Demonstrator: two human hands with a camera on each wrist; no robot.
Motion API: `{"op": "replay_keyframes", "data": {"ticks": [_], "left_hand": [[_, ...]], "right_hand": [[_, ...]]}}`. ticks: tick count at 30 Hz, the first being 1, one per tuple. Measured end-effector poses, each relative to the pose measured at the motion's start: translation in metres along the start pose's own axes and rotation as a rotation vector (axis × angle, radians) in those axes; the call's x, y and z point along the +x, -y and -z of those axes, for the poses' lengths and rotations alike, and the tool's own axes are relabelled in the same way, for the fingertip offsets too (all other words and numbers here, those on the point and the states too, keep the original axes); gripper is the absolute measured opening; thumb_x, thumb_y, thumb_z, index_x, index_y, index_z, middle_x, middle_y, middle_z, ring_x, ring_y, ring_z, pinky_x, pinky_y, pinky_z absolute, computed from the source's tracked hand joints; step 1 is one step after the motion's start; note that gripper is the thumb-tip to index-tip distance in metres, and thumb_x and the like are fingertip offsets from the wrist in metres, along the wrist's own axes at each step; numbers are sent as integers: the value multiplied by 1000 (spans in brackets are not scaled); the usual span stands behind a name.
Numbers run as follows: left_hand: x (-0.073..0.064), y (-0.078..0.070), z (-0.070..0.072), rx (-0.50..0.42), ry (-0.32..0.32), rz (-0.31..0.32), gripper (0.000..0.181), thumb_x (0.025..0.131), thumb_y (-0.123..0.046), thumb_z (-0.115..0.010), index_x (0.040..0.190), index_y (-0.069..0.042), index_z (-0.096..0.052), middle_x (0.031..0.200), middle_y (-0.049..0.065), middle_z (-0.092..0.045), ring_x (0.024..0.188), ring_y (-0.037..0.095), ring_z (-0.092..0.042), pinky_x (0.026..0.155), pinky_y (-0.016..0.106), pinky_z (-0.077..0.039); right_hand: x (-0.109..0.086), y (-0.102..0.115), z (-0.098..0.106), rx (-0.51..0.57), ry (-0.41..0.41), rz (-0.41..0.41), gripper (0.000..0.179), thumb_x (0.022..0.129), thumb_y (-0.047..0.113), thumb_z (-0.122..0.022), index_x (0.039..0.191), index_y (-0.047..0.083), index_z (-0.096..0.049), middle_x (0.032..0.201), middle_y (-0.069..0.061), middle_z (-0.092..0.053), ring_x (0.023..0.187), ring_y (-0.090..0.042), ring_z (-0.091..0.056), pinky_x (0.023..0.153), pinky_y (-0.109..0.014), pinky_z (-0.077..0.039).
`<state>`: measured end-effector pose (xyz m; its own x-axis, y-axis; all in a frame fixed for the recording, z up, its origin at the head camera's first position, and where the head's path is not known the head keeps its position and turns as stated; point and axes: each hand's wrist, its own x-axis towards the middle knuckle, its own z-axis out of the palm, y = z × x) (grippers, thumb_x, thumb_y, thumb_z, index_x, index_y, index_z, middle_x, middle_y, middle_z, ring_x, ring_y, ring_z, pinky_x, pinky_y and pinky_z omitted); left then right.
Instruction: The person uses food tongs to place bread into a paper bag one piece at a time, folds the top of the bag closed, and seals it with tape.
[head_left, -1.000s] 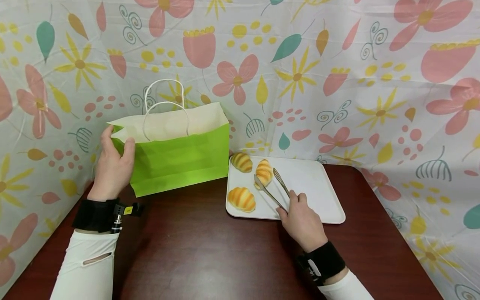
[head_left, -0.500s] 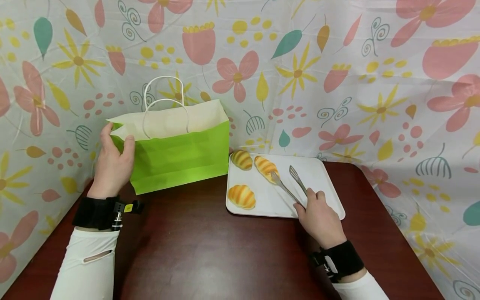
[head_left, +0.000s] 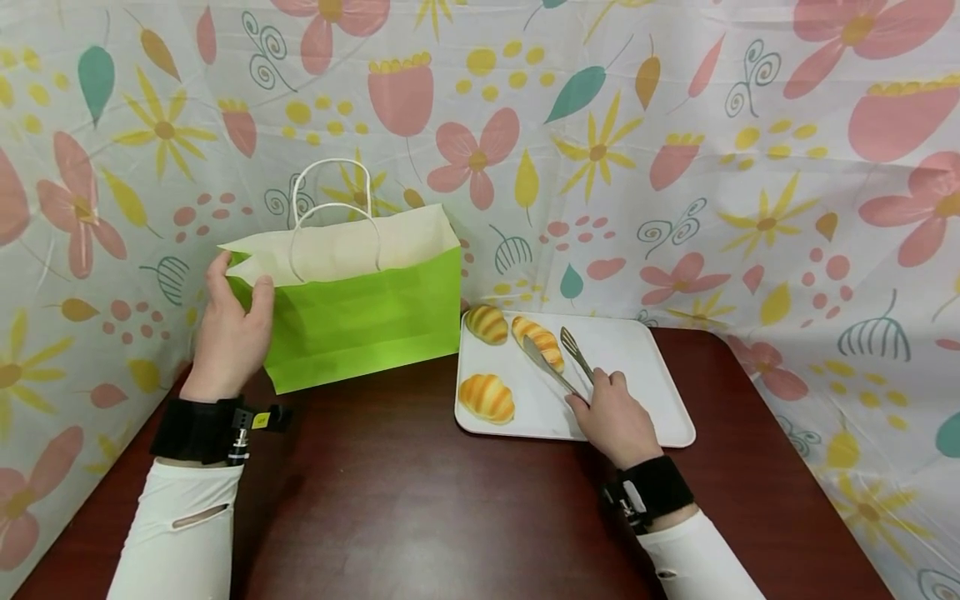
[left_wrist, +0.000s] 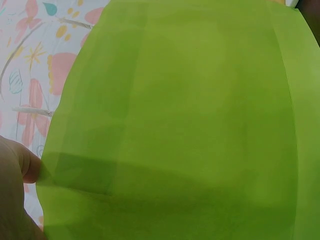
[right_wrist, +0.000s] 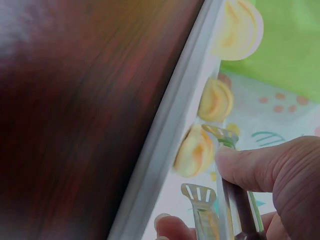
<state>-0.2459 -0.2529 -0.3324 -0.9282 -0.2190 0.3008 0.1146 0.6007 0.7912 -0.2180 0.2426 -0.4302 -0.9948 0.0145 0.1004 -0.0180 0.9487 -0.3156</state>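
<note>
In the head view my left hand point(head_left: 231, 337) grips the left top edge of a green paper bag point(head_left: 363, 317) with a white lining; the bag stands open at the top. My right hand point(head_left: 618, 419) holds metal serving tongs point(head_left: 576, 350) over a white tray point(head_left: 641, 375). The tongs' arms are spread: one overlaps the lower part of a long striped bread roll point(head_left: 534, 333), the other sits apart to its right. That roll point(right_wrist: 191, 156) also appears near the tong tips in the right wrist view. The left wrist view is mostly filled by the bag point(left_wrist: 190, 110).
Two more bread pieces lie on the tray's left side: a striped roll point(head_left: 486, 325) at the back and a croissant-shaped one point(head_left: 487, 398) in front. The bag stands left of the tray on a dark wooden table point(head_left: 420, 500). A floral curtain point(head_left: 480, 83) hangs close behind.
My right hand swung right with the tongs, then back left over the long roll. That roll turned from nearly upright to slanting down to the right. My left hand keeps its place on the bag.
</note>
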Motion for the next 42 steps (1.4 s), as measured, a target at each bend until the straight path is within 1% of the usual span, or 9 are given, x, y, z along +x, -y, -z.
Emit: {"op": "replay_keyframes", "data": {"ticks": [4,7,13,20,24,28,32,38,42], "left_hand": [[0,1,-1,0,5,4,72,107,-53,-31,164,-24,3,129,43,-46,95,50,-48,86,64,-36],[0,1,-1,-4,12,12,73,107,-54,-31,164,-25,4,129,43,-46,96,50,-48,87,64,-36],[1,1,0,-10,11,11,74,107,-54,-31,164,-25,4,136,45,-42,101,52,-48,91,66,-34],[2,0,0,0,-8,3,72,107,-51,-31,164,-23,3,128,43,-46,98,51,-48,88,64,-35],[0,-1,0,-3,-2,2,73,107,-52,-32,164,-22,3,134,44,-44,102,52,-48,90,65,-35],[-1,-1,0,-4,8,16,74,106,-55,-31,164,-24,4,140,45,-40,105,53,-47,92,66,-34],[-2,-1,0,-5,5,20,74,106,-55,-31,164,-24,4,142,44,-39,108,54,-47,94,67,-33],[-1,-1,0,-12,5,18,74,106,-55,-31,164,-25,4,150,42,-33,116,54,-44,98,68,-31],[-1,0,0,-7,1,17,74,107,-54,-31,164,-24,3,146,43,-37,112,54,-46,96,67,-32]], "right_hand": [[9,-2,-5,2,33,-18,64,102,36,-63,139,-14,-49,120,-34,-50,90,-46,-65,75,-58,-54],[12,-2,-6,-2,49,-28,64,101,36,-64,140,-13,-49,122,-33,-51,95,-46,-64,78,-58,-54],[13,-3,-6,2,57,-29,57,101,31,-64,140,-8,-52,117,-28,-58,93,-42,-65,75,-57,-54],[14,-3,-1,-1,45,-3,55,101,29,-64,141,-7,-53,118,-27,-60,97,-42,-66,78,-57,-54],[12,-4,-2,-8,44,-7,54,101,29,-65,140,-6,-54,119,-26,-61,98,-42,-66,79,-57,-54],[12,-6,-3,-16,37,-1,53,101,30,-65,140,-5,-55,119,-25,-62,98,-41,-66,79,-57,-54],[11,-8,-3,-16,35,10,53,101,30,-65,139,-5,-55,118,-25,-62,97,-41,-66,79,-57,-54],[11,-9,0,-14,37,6,53,102,31,-63,142,-3,-55,122,-26,-61,101,-42,-65,80,-58,-53],[12,-10,2,-18,41,5,53,102,31,-63,142,-4,-54,124,-27,-61,102,-42,-65,81,-59,-54]]}}
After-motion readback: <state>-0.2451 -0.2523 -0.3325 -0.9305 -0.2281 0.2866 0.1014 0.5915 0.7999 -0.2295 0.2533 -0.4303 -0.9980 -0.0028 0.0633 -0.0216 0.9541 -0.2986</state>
